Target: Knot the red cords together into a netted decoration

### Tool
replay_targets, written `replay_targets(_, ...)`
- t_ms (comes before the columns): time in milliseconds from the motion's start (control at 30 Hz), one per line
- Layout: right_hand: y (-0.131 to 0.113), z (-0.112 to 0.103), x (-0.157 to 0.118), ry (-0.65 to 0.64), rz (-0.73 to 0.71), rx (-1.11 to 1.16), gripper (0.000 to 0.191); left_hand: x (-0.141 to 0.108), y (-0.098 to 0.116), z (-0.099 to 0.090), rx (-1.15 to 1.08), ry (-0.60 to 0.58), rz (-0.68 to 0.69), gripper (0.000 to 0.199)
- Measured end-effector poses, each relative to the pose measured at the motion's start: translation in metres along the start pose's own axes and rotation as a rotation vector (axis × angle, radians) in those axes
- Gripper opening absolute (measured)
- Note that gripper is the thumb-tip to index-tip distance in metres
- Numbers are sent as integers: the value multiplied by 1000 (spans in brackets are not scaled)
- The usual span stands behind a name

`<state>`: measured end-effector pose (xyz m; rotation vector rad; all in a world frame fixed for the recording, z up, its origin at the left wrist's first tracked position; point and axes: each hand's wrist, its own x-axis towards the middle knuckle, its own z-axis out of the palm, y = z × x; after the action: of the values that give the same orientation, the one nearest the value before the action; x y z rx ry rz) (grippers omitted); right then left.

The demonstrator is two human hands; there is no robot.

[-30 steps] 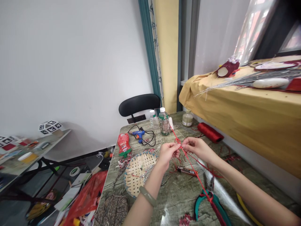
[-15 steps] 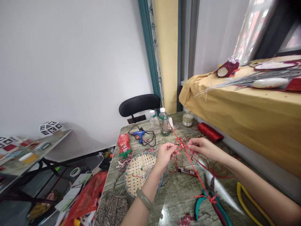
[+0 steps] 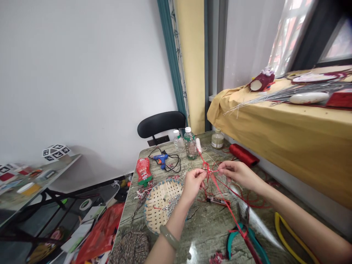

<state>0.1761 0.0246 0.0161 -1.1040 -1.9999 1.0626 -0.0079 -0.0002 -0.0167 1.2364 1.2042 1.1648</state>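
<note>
Red cord (image 3: pixel 219 189) runs taut in a slanting line from beside the green-labelled bottle (image 3: pixel 190 143) down to the pliers (image 3: pixel 244 234) with teal handles, where it is knotted. My left hand (image 3: pixel 194 182), a bangle on its wrist, pinches the cord at a small knotted spot. Just to the right, my right hand (image 3: pixel 233 173) pinches a strand of the same cord and holds it out sideways. The knot between the hands is too small to make out in detail. Beneath them lies a narrow box (image 3: pixel 218 200) with an orange edge.
A woven basket (image 3: pixel 152 216) with small metal rings lies left of my hands. Beyond it are a red pouch (image 3: pixel 143 170) and a blue glue gun (image 3: pixel 161 159). A red thread spool (image 3: pixel 243 154), a jar (image 3: pixel 217 139), yarn (image 3: pixel 130 246) and a yellow loop (image 3: pixel 280 234) surround the work.
My right hand has drawn slightly away from the left, stretching a red strand between them. The whole view has shifted a little.
</note>
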Motion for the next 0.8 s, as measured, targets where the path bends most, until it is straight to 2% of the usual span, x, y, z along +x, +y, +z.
replay_targets(33,0,2,-2,55,4,-2,22,-2,0,0,26,44,10,23)
replay_targets(100,0,8,-7,176,17,4,20,-7,2,-1,70,211,67,23)
replay_targets(167,1,16,-13,215,52,55,19,-15,5,0,96,377,138,20)
replay_targets(200,1,20,-16,203,77,96,20,-19,6,2,100,410,153,17)
replay_targets(300,3,34,-20,147,141,220,21,-28,13,9,96,323,113,17)
replay_targets(500,3,54,-11,198,142,385,23,-24,16,21,27,205,41,21)
replay_targets(633,-2,58,-6,156,184,573,21,-20,14,17,-84,165,16,18)
replay_targets(800,-6,53,-8,161,218,692,19,-20,16,13,-108,165,42,13)
